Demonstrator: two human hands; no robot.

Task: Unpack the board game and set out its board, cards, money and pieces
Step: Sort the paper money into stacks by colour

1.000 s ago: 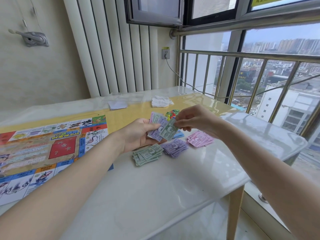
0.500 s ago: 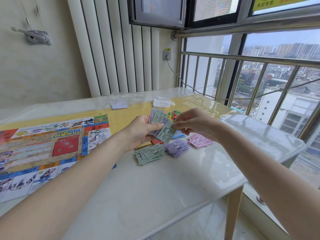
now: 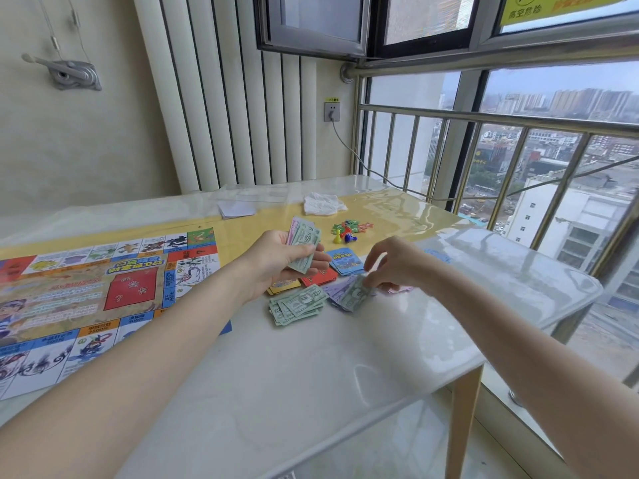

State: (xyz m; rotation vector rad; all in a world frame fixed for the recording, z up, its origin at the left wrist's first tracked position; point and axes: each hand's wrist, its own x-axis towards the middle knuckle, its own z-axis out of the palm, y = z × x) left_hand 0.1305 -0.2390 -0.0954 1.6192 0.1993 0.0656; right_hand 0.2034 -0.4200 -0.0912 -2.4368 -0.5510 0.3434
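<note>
The colourful game board (image 3: pixel 93 292) lies flat on the left of the table. My left hand (image 3: pixel 276 262) grips a small fan of play money (image 3: pixel 304 242) above the table. My right hand (image 3: pixel 397 264) pinches a single green note (image 3: pixel 358 292) low over the purple money pile (image 3: pixel 337 293). A green money pile (image 3: pixel 297 304) lies just left of it. Pink notes (image 3: pixel 397 289) are mostly hidden under my right hand. Blue cards (image 3: pixel 345 261), red cards (image 3: pixel 320 279) and yellow cards (image 3: pixel 283 286) lie behind the money. Pawns and small pieces (image 3: pixel 347 231) sit further back.
A white crumpled bag (image 3: pixel 323 203) and a small white paper stack (image 3: pixel 237 209) lie near the table's far edge. A cable runs from the wall socket (image 3: pixel 332 111) along the railing (image 3: pixel 484 150) on the right. The table's right edge (image 3: pixel 553 326) drops off beside the window.
My right hand has pulled one green note from the fan in my left hand and carried it down and right to the piles. My left hand stays up with the rest.
</note>
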